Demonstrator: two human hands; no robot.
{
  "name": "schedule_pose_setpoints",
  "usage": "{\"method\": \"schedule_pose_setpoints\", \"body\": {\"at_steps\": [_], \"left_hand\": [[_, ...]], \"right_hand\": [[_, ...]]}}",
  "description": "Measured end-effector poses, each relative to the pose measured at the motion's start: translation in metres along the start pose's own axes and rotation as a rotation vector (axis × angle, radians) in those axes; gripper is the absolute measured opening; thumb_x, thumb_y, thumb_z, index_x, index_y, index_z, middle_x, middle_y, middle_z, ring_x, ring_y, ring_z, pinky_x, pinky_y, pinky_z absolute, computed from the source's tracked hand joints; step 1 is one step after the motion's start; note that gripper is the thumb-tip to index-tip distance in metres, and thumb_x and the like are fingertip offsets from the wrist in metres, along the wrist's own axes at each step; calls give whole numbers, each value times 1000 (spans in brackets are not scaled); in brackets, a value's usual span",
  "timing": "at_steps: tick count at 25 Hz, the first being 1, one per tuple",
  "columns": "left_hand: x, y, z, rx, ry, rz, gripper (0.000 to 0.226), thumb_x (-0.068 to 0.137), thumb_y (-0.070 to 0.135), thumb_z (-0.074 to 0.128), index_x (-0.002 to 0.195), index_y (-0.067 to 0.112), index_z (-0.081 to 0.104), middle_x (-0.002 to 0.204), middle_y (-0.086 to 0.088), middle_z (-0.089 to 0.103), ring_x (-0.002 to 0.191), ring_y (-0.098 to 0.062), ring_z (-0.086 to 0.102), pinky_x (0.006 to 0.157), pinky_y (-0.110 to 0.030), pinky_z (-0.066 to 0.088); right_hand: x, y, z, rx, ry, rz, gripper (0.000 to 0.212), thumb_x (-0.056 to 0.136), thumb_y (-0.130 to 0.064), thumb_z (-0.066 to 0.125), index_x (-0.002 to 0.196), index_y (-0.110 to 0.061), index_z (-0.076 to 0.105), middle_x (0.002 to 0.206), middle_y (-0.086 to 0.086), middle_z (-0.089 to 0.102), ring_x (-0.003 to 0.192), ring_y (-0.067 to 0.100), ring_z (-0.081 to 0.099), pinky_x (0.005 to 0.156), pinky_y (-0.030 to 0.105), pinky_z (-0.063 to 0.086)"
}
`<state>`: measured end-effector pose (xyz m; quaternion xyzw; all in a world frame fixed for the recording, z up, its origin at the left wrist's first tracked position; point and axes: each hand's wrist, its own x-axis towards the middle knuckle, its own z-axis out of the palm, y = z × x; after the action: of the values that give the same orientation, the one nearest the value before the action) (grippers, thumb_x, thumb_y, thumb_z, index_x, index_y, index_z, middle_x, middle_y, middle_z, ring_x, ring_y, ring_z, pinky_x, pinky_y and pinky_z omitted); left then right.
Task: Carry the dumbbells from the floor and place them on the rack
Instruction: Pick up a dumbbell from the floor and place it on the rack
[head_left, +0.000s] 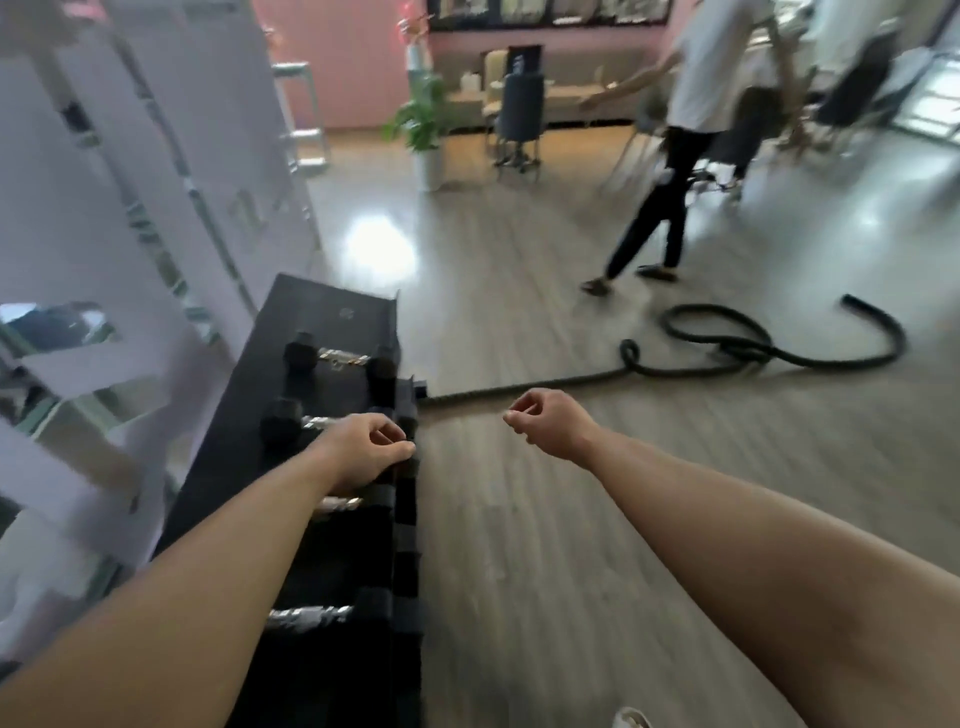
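A black dumbbell rack (332, 312) runs along the left, from near me toward the far floor. Several black hex dumbbells with chrome handles lie across it: a far one (343, 357), a second (283, 423), a third (337, 503) and a near one (306, 618). My left hand (363, 452) hovers over the near end of the second dumbbell at the rack's front rail, fingers curled with thumb against index; nothing shows inside it. My right hand (545, 421) hangs above the wooden floor to the right of the rack, loosely curled and empty. No dumbbell is visible on the floor.
A thick black battle rope (727, 343) coils on the floor from the rack's far corner. A person (670, 182) walks at the back right. A white cut-out partition (130, 208) stands left of the rack. A potted plant (423, 119), chairs and tables stand far back.
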<state>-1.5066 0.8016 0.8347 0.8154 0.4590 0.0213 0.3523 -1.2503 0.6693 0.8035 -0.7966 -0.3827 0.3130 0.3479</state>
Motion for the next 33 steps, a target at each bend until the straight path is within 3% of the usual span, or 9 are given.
{"method": "schedule_pose_setpoints", "body": {"at_steps": [2, 6, 10, 12, 21, 25, 28, 33], "left_hand": [[15, 63, 9, 27, -4, 113, 17, 87, 43, 78, 95, 29, 75, 88, 8, 75, 83, -13, 70, 72, -26, 52], [39, 186, 38, 20, 4, 337, 18, 87, 48, 77, 88, 31, 75, 86, 8, 76, 80, -15, 69, 82, -36, 57], [48, 313, 104, 14, -68, 478, 25, 91, 46, 75, 88, 21, 75, 77, 5, 70, 72, -15, 62, 66, -29, 47], [50, 378, 149, 20, -108, 549, 25, 88, 47, 77, 82, 23, 75, 69, 8, 68, 69, -16, 62, 67, -31, 48], [3, 653, 370, 90, -280, 795, 26, 87, 51, 76, 86, 25, 76, 74, 10, 70, 66, -8, 61, 61, -25, 44], [-7, 727, 437, 164, -342, 828, 30, 83, 58, 75, 88, 29, 76, 84, 10, 74, 78, -10, 65, 69, -25, 48], [-4, 788, 480, 182, -397, 856, 30, 85, 57, 75, 91, 28, 75, 87, 9, 72, 76, -6, 63, 68, -24, 46], [27, 874, 563, 202, -480, 923, 27, 84, 55, 77, 89, 29, 74, 85, 11, 71, 79, -7, 65, 69, -25, 46]], "right_hand": [[-15, 12, -62, 39, 126, 19, 27, 94, -36, 74, 102, -9, 74, 92, 10, 77, 74, 18, 65, 82, 41, 60], [-50, 55, -177, 119, 336, 66, 25, 93, -36, 75, 96, -11, 73, 81, 2, 69, 69, 17, 60, 75, 35, 54], [-105, 126, -290, 186, 567, 139, 21, 94, -29, 76, 79, -19, 66, 76, 3, 65, 66, 17, 55, 72, 36, 51], [-140, 172, -347, 195, 653, 190, 21, 94, -28, 76, 77, -22, 65, 76, 2, 66, 65, 16, 55, 70, 35, 50], [-284, 367, -574, 179, 887, 334, 20, 91, -35, 78, 80, -21, 68, 76, 0, 68, 65, 17, 57, 71, 34, 49], [-324, 427, -636, 208, 899, 400, 31, 93, -36, 76, 100, -7, 72, 82, 3, 65, 72, 20, 57, 71, 33, 49], [-334, 476, -679, 245, 947, 443, 27, 91, -36, 77, 97, -9, 72, 83, 3, 67, 76, 21, 60, 79, 42, 57], [-316, 540, -741, 295, 975, 487, 21, 93, -34, 76, 92, -14, 70, 82, 1, 64, 74, 18, 57, 77, 36, 52]]}}
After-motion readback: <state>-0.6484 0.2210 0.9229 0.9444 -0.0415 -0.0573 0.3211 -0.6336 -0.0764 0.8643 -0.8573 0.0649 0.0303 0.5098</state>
